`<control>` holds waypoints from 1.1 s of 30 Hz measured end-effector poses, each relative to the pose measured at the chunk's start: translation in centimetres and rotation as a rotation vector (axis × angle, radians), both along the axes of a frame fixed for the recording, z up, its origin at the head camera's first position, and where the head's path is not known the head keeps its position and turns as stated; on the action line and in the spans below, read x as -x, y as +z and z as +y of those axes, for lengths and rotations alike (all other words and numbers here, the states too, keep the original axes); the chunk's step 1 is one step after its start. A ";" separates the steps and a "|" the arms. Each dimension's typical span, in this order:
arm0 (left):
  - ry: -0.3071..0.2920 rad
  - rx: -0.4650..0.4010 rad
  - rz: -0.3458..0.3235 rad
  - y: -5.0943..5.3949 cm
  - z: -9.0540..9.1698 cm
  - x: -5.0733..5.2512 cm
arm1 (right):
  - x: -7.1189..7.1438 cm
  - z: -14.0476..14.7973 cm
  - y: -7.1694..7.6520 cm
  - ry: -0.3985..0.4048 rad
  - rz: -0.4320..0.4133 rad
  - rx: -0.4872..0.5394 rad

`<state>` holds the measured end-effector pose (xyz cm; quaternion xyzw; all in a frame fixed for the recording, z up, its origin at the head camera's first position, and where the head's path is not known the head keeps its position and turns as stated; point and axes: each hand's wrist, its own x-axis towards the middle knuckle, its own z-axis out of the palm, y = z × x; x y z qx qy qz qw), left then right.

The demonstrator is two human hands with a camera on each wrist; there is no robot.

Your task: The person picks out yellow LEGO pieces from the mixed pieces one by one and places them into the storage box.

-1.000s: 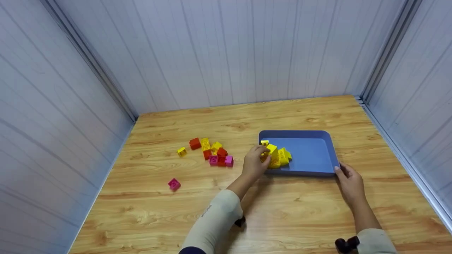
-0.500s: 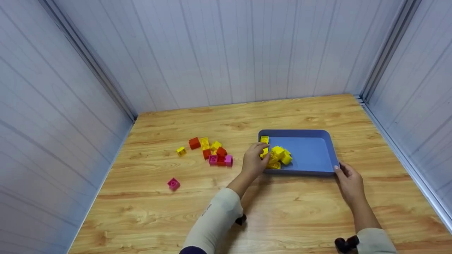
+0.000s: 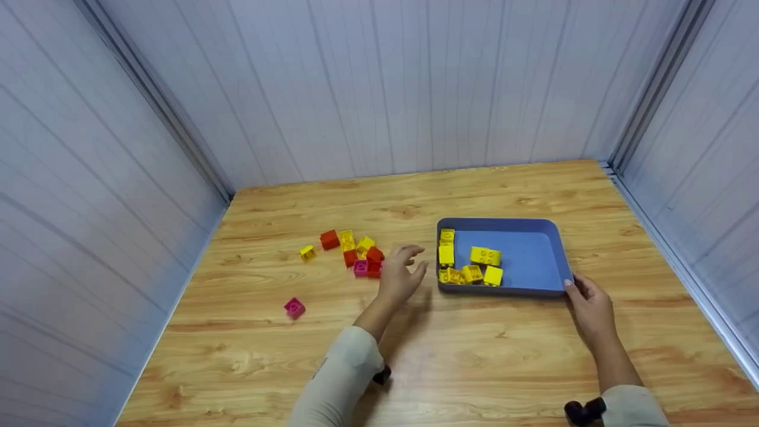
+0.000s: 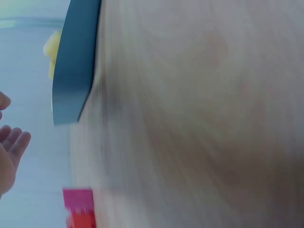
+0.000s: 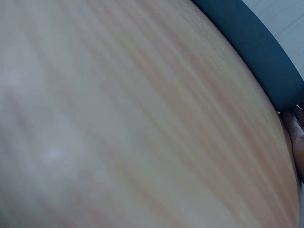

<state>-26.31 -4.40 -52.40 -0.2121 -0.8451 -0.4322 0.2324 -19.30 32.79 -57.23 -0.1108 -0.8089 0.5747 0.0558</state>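
My left hand (image 3: 400,276) hovers between the tray and the loose bricks, fingers and thumb spread with nothing held. The left wrist view catches part of that hand (image 4: 9,154) beside the tray's outer wall (image 4: 76,71). At its near right corner, the blue-grey tray (image 3: 531,255) is gripped by my right hand (image 3: 595,311), thumb over the rim. Several yellow toy bricks (image 3: 485,255) lie along the tray's left side and front. Fingers (image 5: 298,137) at the tray corner (image 5: 259,50) show at the edge of the right wrist view.
Left of the tray lies a cluster of red bricks (image 3: 329,239), yellow bricks (image 3: 347,239) and pink bricks (image 3: 360,268). A small yellow brick (image 3: 307,253) and a magenta brick (image 3: 295,308) lie apart. White panelled walls (image 3: 403,89) enclose the wooden table (image 3: 504,356).
My left hand has let go of yellow bricks in the tray and moved left, out over the table. Those bricks now lie spread out rather than heaped. The right hand stays on the tray corner.
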 end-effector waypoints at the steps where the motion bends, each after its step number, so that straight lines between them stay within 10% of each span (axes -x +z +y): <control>1: 0.016 0.003 0.001 -0.1 -0.5 0.0 | 0.0 0.0 0.0 0.002 0.002 -0.002; 9: 0.103 -0.017 -0.002 -0.9 -4.4 -0.7 | 0.1 -0.1 0.0 -0.003 -0.007 -0.008; 23: 0.252 -0.052 -0.218 -1.2 -9.0 -1.8 | 0.2 -0.2 0.1 -0.010 -0.037 0.011; 33: 0.292 -0.036 -0.195 -1.6 -10.8 -1.9 | 0.0 -0.2 0.1 -0.014 0.011 -0.019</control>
